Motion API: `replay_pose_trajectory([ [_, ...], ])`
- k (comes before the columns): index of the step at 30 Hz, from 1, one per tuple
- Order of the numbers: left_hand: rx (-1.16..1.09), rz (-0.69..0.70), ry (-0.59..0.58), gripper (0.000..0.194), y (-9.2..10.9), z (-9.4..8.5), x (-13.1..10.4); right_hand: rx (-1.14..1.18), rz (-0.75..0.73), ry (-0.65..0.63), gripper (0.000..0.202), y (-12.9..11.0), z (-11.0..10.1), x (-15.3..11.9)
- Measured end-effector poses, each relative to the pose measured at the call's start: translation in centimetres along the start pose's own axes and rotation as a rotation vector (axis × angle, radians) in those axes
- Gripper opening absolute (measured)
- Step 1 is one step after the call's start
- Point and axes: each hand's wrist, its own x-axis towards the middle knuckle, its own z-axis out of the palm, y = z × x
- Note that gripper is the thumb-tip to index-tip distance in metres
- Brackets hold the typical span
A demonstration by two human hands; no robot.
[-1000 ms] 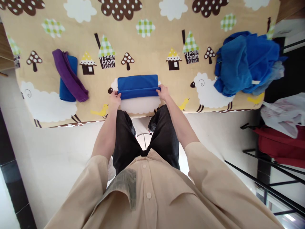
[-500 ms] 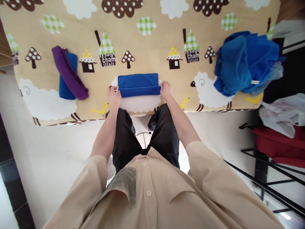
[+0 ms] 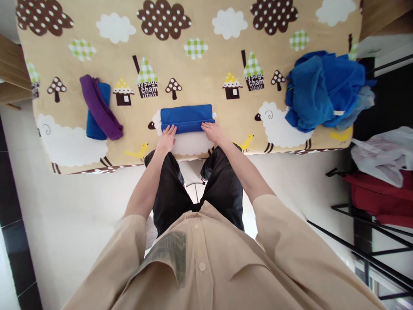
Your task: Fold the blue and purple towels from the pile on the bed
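A blue towel (image 3: 187,114), folded into a narrow strip with its near edge turned over, lies in front of me on a patterned cloth (image 3: 200,77). My left hand (image 3: 168,137) rests on the left part of the towel's near fold, its fingers stretched out flat. On the right part of that fold lies my right hand (image 3: 212,131), fingers also extended. A small white tag (image 3: 214,115) sticks out at the towel's right end. Neither hand grips the fabric.
To the left, a rolled purple towel (image 3: 101,107) lies across a rolled blue one (image 3: 93,127). A loose heap of blue towels (image 3: 322,90) sits at the right. Beyond the right edge are a white plastic bag (image 3: 383,150), a red bag (image 3: 380,193) and a black metal frame (image 3: 364,254).
Both hands have let go of the towel's ends and moved inward, now lying flat on its near fold. The camera view has shifted slightly.
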Motion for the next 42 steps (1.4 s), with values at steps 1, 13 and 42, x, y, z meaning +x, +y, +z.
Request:
replay_pose_trajectory([
  [1,-0.006,-0.014,-0.003,0.079,-0.1,0.1,0.2,0.023,0.015,-0.001,0.061,0.2,0.1,0.2],
  [13,-0.201,-0.106,0.165,0.070,-0.8,0.3,2.9,0.226,0.091,0.038,0.060,2.1,0.8,3.2],
  [42,-0.571,-0.465,0.516,0.046,-5.5,1.5,4.8,0.461,0.442,0.269,0.072,6.2,1.9,3.9],
])
